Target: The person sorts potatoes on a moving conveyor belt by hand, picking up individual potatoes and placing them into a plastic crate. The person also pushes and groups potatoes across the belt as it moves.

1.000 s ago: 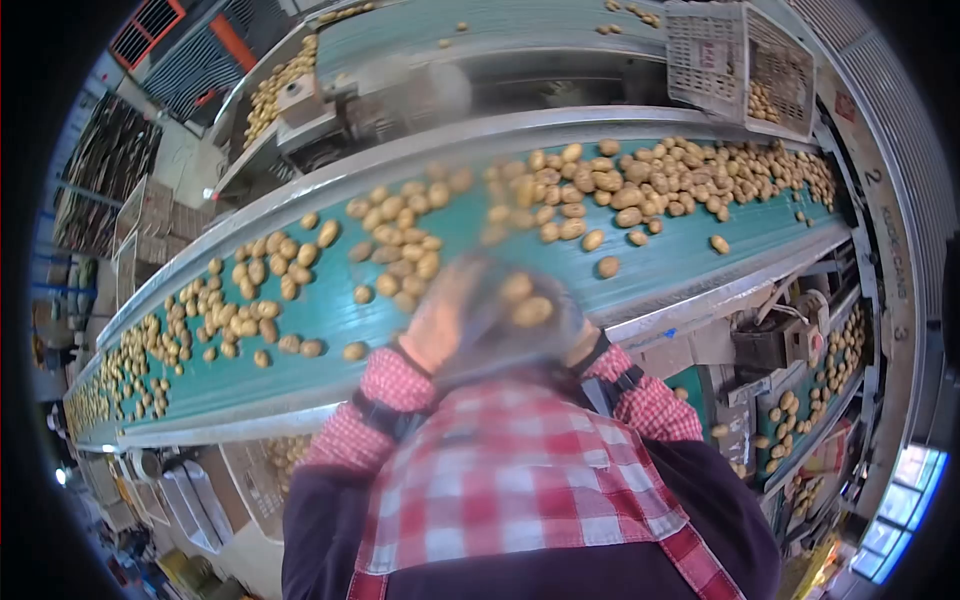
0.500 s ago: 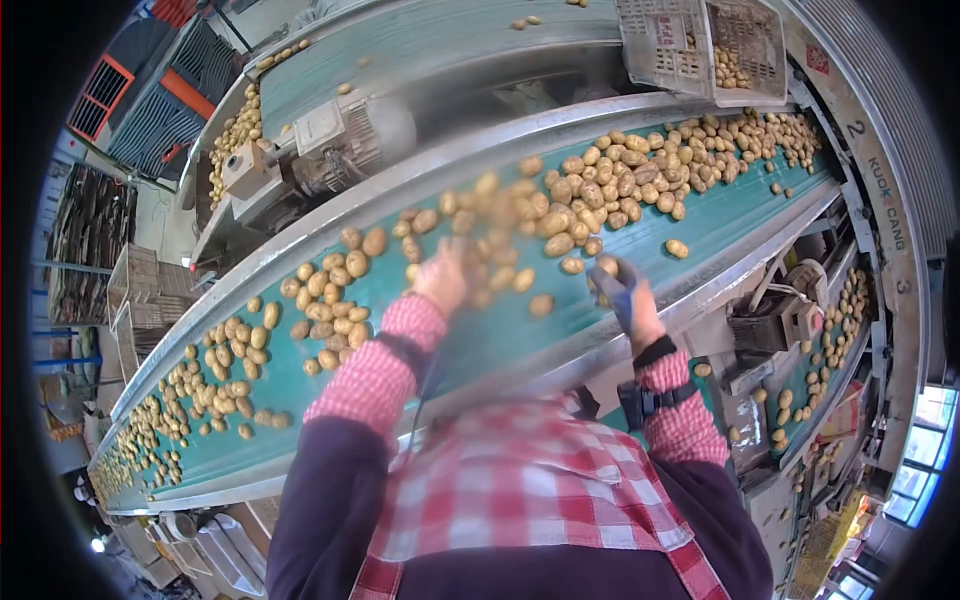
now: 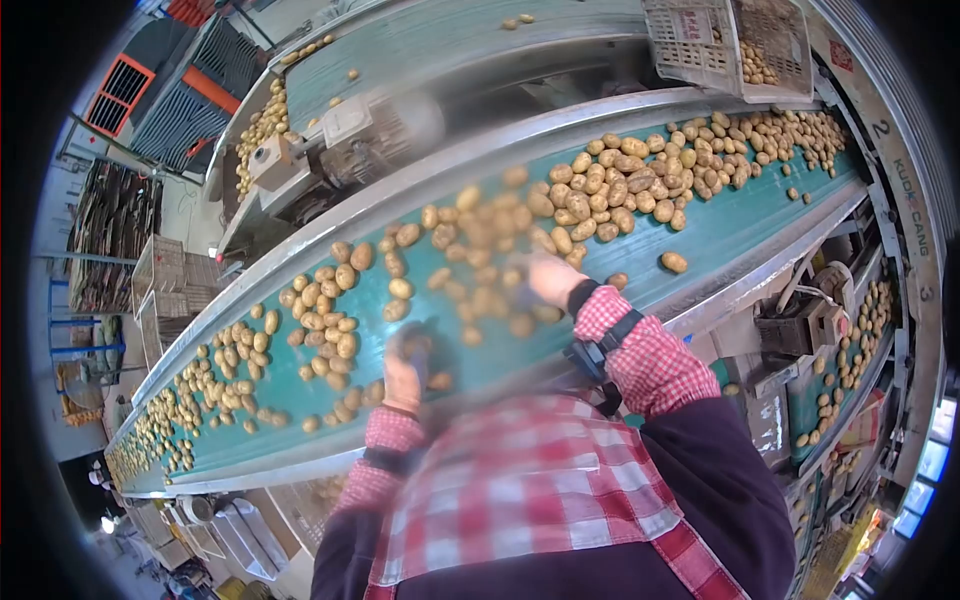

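Observation:
Several potatoes (image 3: 622, 185) lie spread along a green conveyor belt (image 3: 480, 365). My left hand (image 3: 404, 375) is low over the near side of the belt, beside a few potatoes; its gloved fingers are smeared by motion. Over the middle of the belt, my right hand (image 3: 548, 278) reaches in at the edge of a blurred cluster of potatoes (image 3: 485, 260). Its fingertips are blurred too, so whether either hand holds a potato cannot be made out. A single potato (image 3: 674, 262) lies apart to the right of my right hand.
Metal rails (image 3: 690, 312) border the belt. Beyond the far rail stands a motor (image 3: 350, 150), with a second belt (image 3: 450, 50) behind it. A plastic crate (image 3: 695, 45) holding potatoes sits at the far right. Another belt with potatoes (image 3: 850, 345) runs at the right.
My left hand has drawn back toward the near side of the belt. My right hand has moved left and inward, from the near rail to the potato cluster.

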A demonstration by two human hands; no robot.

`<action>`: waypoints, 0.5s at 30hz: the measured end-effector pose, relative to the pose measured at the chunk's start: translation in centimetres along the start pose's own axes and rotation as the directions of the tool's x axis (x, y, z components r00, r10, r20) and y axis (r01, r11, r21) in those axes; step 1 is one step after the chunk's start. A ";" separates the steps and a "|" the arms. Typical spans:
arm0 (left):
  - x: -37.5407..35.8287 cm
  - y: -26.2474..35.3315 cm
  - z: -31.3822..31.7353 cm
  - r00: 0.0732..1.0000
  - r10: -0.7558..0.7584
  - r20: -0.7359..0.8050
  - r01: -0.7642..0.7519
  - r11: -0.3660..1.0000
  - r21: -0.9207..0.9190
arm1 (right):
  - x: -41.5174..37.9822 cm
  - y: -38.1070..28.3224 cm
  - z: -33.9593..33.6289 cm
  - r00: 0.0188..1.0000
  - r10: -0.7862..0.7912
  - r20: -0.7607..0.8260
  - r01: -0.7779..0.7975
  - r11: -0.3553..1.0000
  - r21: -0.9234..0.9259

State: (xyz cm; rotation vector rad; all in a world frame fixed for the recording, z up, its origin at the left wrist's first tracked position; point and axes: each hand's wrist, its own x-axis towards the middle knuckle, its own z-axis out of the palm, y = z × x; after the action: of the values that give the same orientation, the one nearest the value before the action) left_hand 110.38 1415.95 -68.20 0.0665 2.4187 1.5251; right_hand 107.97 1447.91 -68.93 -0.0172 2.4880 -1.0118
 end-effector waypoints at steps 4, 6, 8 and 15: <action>0.1 10.8 5.3 0.893 0.419 0.163 -0.436 0.897 0.080 | -4.8 2.9 1.1 0.998 0.060 0.017 -0.026 0.153 0.988; 0.0 15.6 9.9 0.709 0.593 0.381 -0.633 0.774 -0.027 | -8.5 3.7 1.6 0.957 0.039 -0.287 0.284 0.062 0.957; 1.7 16.8 13.2 0.576 0.688 0.442 -0.718 0.684 -0.128 | -13.0 5.3 1.3 0.922 0.054 -0.384 0.387 -0.180 0.904; 14.3 10.4 19.2 0.765 0.351 0.541 -0.644 0.446 0.622 | -36.8 20.8 -2.5 0.884 0.465 -0.046 0.146 -0.181 0.973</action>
State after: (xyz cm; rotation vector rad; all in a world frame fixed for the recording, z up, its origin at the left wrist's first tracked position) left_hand 100.46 1440.04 -69.73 1.2455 2.6628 0.3412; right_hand 143.22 1471.27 -66.42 1.1245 0.9899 -2.7431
